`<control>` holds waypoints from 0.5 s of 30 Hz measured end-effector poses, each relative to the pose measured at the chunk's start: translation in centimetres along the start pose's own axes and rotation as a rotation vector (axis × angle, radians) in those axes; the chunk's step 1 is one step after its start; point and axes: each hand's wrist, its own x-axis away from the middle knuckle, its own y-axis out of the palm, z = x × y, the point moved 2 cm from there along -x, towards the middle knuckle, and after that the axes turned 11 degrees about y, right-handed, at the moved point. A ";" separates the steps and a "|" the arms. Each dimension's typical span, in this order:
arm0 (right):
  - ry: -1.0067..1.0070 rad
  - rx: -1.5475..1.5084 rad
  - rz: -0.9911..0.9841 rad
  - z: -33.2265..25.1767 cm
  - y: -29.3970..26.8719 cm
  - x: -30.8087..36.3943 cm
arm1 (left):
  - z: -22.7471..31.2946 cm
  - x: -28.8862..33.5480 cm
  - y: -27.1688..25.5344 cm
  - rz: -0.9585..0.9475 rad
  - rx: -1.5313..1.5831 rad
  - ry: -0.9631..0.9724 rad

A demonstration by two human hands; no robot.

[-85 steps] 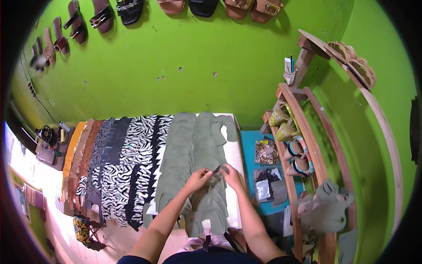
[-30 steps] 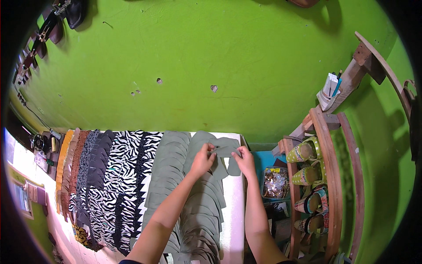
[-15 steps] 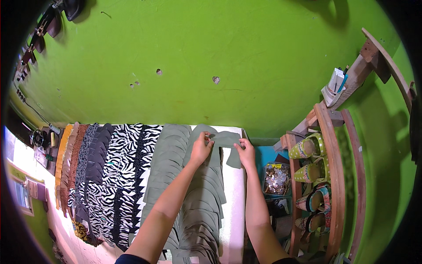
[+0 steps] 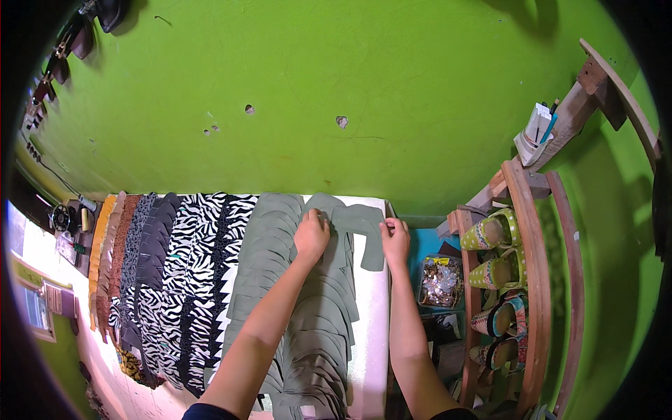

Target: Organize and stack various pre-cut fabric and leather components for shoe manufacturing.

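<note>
A curved grey-green cut piece, perhaps leather or fabric, lies at the far right of the white table. My right hand is at its right edge, thumb and fingers pinched together there. Just left of the piece, my left hand rests over the far end of a long overlapping row of similar pieces. Its fingers are curled and close together; what lies between them is hidden. Another overlapping grey-green row runs alongside on the left.
Rows of zebra-patterned pieces and brown and yellow ones cover the table's left. A green wall borders its far edge. On the right stand a tub of shiny small items and a wooden rack with patterned shoes.
My left hand has shifted left, off the curved piece's left end. My right hand has moved slightly right along its edge. The piece now lies flatter, its left end uncovered.
</note>
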 end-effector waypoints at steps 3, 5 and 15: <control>0.019 0.007 -0.001 0.2 0.7 -0.5 | -0.2 -0.1 0.0 -0.019 -0.077 0.050; -0.015 0.040 0.027 0.3 0.9 -0.8 | 0.3 -0.2 0.4 -0.053 -0.048 0.120; -0.022 0.184 -0.006 -0.6 1.8 -2.3 | -0.1 0.0 1.3 -0.142 0.023 0.173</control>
